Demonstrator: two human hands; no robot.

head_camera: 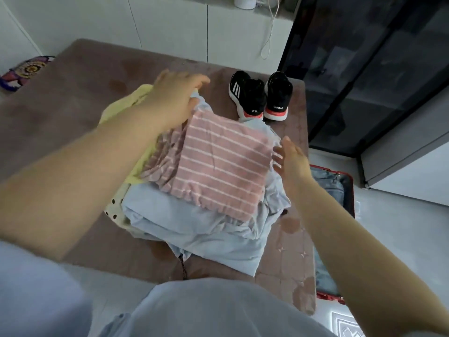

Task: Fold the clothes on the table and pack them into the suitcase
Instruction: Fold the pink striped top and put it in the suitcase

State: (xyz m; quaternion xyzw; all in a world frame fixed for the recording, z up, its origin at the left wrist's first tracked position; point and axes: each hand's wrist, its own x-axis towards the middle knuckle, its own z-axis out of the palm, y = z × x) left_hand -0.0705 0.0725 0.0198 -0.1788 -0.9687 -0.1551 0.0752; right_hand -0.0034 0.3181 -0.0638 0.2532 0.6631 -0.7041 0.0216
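Note:
A folded pink garment with white stripes [218,164] lies on top of a pile of clothes on the brown table [73,98]. Under it lies a light blue garment [194,229], with a yellow garment [136,96] and a cream dotted piece [114,210] at the pile's left. My left hand [172,98] reaches over the far left corner of the pile, fingers extended above the blue cloth. My right hand [289,156] hovers at the striped garment's right edge, fingers straight. The red suitcase [340,190] lies open on the floor right of the table.
A pair of black sneakers [262,96] stands on the table's far right corner, just behind the pile. A dark glass cabinet [376,76] rises at the right. A patterned cushion [26,69] sits at the far left. A white cord [269,32] hangs down the back wall.

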